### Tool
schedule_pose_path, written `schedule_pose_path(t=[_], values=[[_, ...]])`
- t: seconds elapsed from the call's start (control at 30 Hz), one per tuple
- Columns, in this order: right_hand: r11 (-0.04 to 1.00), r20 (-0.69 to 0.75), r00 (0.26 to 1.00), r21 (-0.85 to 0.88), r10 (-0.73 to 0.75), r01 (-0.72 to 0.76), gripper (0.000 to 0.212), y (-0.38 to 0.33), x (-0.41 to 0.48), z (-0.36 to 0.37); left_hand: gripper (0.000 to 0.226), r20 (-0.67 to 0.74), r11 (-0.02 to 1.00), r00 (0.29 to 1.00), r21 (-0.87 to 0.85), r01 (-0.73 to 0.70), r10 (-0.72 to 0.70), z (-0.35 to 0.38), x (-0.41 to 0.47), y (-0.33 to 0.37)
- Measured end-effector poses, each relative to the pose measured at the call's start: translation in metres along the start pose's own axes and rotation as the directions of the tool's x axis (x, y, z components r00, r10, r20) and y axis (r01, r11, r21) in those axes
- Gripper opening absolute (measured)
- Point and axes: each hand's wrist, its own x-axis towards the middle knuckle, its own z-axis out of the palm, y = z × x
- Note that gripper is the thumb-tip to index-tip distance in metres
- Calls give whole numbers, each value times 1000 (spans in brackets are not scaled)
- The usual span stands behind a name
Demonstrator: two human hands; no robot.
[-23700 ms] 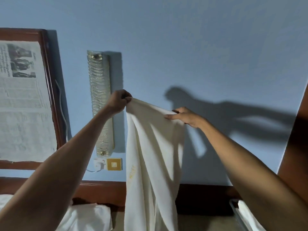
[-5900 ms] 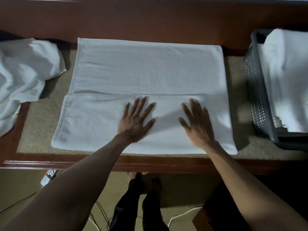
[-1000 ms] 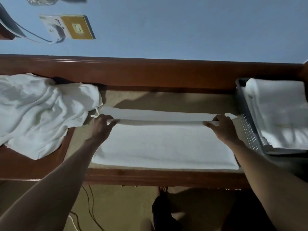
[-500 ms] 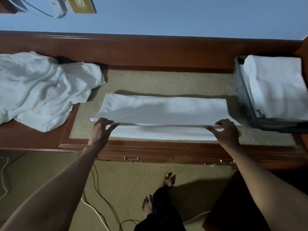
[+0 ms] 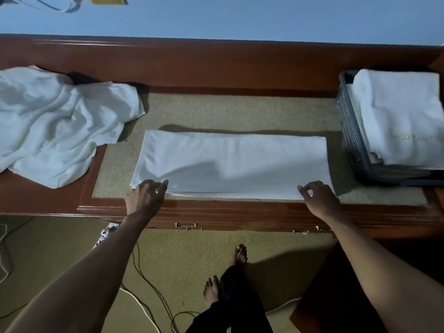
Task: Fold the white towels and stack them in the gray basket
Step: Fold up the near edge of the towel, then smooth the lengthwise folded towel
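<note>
Though aloft before, towel (image 5: 230,164) now flat, hands (image 5: 145,197) (image 5: 319,199) at corners.

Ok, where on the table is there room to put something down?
Behind the folded towel, the bare mat strip runs from the crumpled towels to the gray basket. Crowded: the front edge, where the left hand and right hand pinch it.

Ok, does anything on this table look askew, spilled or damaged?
Nothing stands out. The folded towel lies flat and square on the table, the gray basket holds a neat stack, and the crumpled towels at the left are simply not yet folded.
</note>
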Motion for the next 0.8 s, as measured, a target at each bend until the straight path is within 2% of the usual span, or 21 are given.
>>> schedule_pose_path(t=[0.07, 0.13, 0.3, 0.4, 0.53, 0.63, 0.67, 0.77, 0.8], values=[[998, -80, 997, -55, 21, -25, 44, -5, 6, -8, 50, -51, 1000, 998, 10, -20, 20, 2, 9, 15], [998, -173, 984, -32, 46, -52, 41, -7, 18, -14, 46, -79, 999, 996, -8, -49, 48, 4, 20, 38], [973, -248, 951, 184, 182, -138, 23, 4, 56, -21, 28, -116, 975, 976, -102, -197, 185, 24, 45, 120], [948, -277, 932, 277, 233, -155, 31, 11, 85, -23, 23, -110, 938, 943, -119, -325, 313, 51, 61, 167], [916, -273, 907, 333, 321, -224, 46, 22, 128, -26, 40, -40, 911, 921, -135, -389, 387, 88, 77, 225], [866, -260, 880, 423, 398, -267, 60, 40, 164, -23, 55, 68, 904, 907, -139, -405, 416, 109, 87, 256], [846, -234, 885, 463, 403, -263, 56, 43, 173, -23, 58, 112, 903, 899, -127, -411, 425, 116, 90, 263], [813, -180, 903, 527, 391, -247, 23, 52, 190, -27, 62, 217, 902, 876, -76, -426, 432, 132, 98, 272], [814, -196, 901, 532, 387, -234, 21, 56, 194, -28, 62, 226, 902, 875, -54, -427, 428, 138, 99, 272]])
